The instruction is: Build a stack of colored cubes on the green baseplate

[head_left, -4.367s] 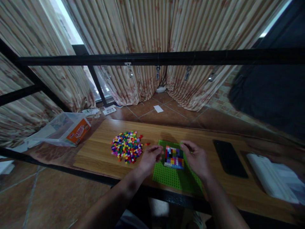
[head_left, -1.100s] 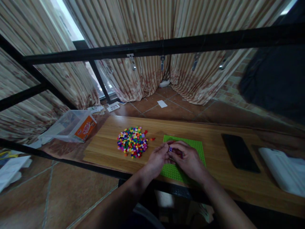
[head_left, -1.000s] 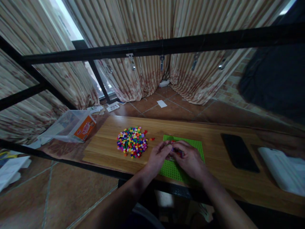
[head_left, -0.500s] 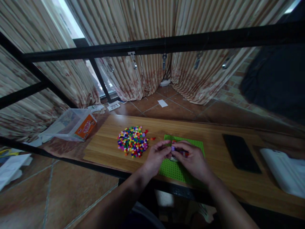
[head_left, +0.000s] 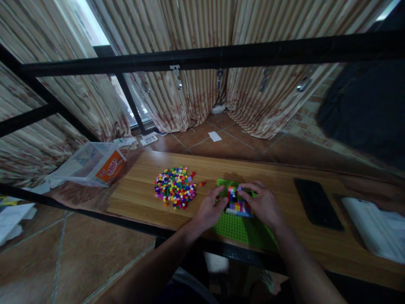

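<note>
A green studded baseplate (head_left: 234, 230) lies on the wooden bench. On it stands a low block of multicoloured toy bricks (head_left: 238, 207), with white, red, orange, yellow, purple and blue pieces showing. My right hand (head_left: 264, 204) reaches over the build's right side and pinches a small lavender brick (head_left: 239, 188) at its far edge. At the near left edge of the build is my left hand (head_left: 211, 207), its thumb and fingers apart and nothing visible between them. The right palm and fingers cover part of the build.
A pile of mixed small bricks (head_left: 175, 188) lies left of the baseplate, with a loose red brick (head_left: 202, 183) beside it. A black phone-like slab (head_left: 318, 204) and a white object (head_left: 373, 226) lie to the right. A clear plastic bin (head_left: 91, 162) stands left of the bench; a dark rail (head_left: 196, 59) crosses ahead.
My hands have moved apart, uncovering the brick build. The lavender brick has gone from between both hands to the right hand's fingertips, a little farther right and away.
</note>
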Demonstrator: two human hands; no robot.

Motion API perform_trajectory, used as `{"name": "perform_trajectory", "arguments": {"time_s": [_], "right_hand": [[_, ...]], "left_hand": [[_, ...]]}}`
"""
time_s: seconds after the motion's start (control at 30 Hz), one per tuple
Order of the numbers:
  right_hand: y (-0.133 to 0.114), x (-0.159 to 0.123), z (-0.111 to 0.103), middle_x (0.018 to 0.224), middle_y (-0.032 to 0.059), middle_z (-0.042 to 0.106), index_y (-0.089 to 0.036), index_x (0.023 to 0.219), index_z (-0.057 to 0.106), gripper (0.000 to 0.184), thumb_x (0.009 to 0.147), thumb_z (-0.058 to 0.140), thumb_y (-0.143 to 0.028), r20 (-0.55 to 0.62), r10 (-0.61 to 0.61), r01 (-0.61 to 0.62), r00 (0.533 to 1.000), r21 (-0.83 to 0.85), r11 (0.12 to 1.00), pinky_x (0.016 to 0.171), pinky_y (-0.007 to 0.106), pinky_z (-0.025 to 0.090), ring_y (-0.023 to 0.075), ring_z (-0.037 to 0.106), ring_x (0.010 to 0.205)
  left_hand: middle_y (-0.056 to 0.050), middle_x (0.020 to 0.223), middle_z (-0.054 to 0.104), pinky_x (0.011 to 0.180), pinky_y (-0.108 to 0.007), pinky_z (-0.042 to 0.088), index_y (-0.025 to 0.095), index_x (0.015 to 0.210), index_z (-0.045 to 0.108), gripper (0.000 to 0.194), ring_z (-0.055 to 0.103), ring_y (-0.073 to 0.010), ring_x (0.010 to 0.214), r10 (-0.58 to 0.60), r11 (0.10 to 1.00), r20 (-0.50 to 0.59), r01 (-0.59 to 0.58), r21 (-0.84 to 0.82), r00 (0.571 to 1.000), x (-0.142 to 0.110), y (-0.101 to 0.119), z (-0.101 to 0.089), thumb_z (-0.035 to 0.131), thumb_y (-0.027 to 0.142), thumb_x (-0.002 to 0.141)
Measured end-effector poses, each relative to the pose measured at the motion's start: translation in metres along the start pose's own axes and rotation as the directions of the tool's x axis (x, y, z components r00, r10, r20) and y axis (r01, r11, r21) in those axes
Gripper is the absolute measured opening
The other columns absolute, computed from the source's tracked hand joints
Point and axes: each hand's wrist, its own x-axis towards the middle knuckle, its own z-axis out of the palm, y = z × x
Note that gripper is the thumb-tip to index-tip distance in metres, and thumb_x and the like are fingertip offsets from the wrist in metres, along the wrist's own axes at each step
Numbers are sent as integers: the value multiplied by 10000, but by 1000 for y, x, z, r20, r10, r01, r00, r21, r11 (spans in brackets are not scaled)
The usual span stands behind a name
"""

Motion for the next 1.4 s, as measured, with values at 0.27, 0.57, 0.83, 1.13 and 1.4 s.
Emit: {"name": "perform_trajectory", "arguments": {"time_s": [0.27,0.57,0.83,1.13,1.4], "right_hand": [[7,4,7,1000,50,682,-248,928,755,279,795,633,-461,52,42,-43,998,11,999,887,395,481,214,644,934],[12,8,10,955,46,722,-242,921,762,303,773,659,-485,95,55,-64,994,87,994,845,388,507,214,663,892],[16,14,7,905,41,770,-236,929,771,322,734,690,-479,208,157,-188,965,138,972,809,394,533,221,701,809],[16,11,8,890,46,780,-243,915,780,354,706,711,-520,178,164,-195,970,177,965,733,382,555,236,718,778],[14,8,4,1004,64,768,-244,1005,763,423,736,673,-559,127,220,-231,967,79,970,833,437,535,272,713,904]], "left_hand": [[-114,1342,584,939,-390,514,218,1350,558,495,582,-269,1152,58,987,104,-72,143,993,0,8,3,580,326,868],[-106,1371,579,1028,-421,473,239,1380,526,500,566,-277,1222,57,984,121,-76,162,991,-3,6,4,556,348,893],[-102,1339,605,1050,-427,456,239,1357,552,481,563,-282,1227,51,984,115,-70,165,992,-3,8,4,560,352,890],[-100,1257,625,956,-377,506,225,1279,606,404,637,-234,1014,113,970,54,-122,210,992,1,13,-13,555,266,881],[-131,1070,651,1027,-406,436,174,997,694,213,591,-285,1043,153,805,-111,-59,591,982,31,13,-58,597,160,808]]}}
